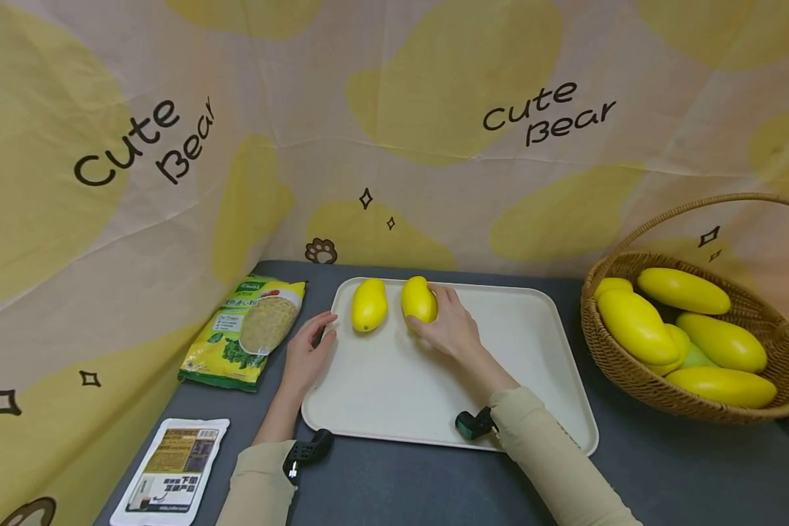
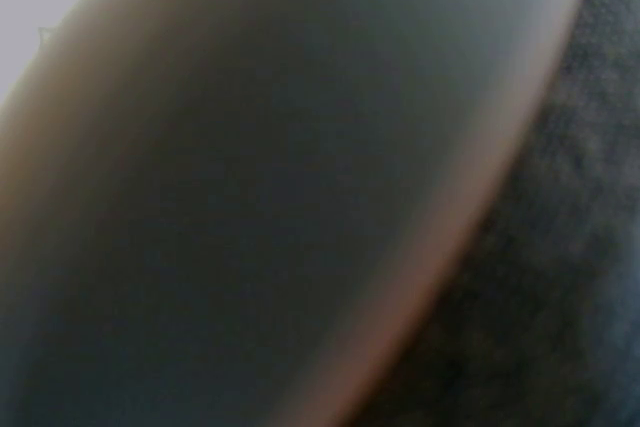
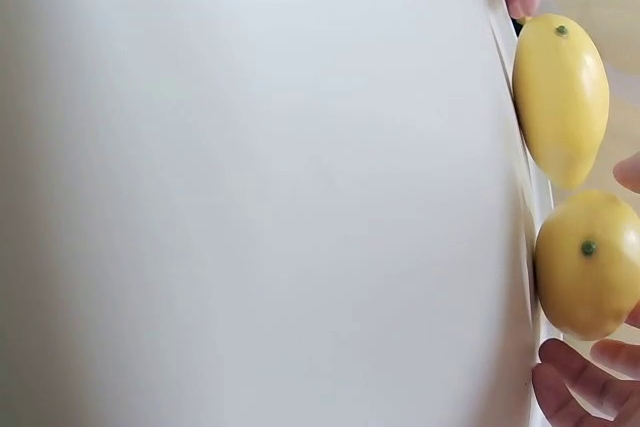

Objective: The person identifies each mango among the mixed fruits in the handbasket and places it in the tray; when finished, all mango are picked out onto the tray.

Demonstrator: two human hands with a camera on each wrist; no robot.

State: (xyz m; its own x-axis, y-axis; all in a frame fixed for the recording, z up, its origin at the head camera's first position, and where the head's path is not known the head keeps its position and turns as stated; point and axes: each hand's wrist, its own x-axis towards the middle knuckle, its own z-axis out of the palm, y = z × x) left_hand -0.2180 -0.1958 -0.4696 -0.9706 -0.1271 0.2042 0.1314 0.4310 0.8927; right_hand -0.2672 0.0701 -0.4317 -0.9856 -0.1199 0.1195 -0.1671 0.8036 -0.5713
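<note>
Two yellow mangoes are at the far left part of a white tray [image 1: 394, 394]. My right hand [image 1: 452, 329] holds the right-hand mango [image 1: 418, 298], thumb on its near side and fingers round its right side. In the right wrist view this mango [image 3: 585, 272] shows its stem end, between the thumb and several curled fingertips [image 3: 565, 402]. Left of it lies the other mango [image 1: 370, 305], which no hand touches. My left hand [image 1: 310, 352] is at the tray's left edge with fingers relaxed and holds nothing. A dark blur fills most of the left wrist view.
On the right stands a wicker basket [image 1: 631, 380] with a tall handle and several mangoes [image 1: 634, 325]. A yellow-green food packet [image 1: 243, 332] lies left of the tray, and a white pouch [image 1: 171, 471] is nearer. A patterned cloth [image 1: 434, 146] hangs behind the grey table [image 1: 394, 482].
</note>
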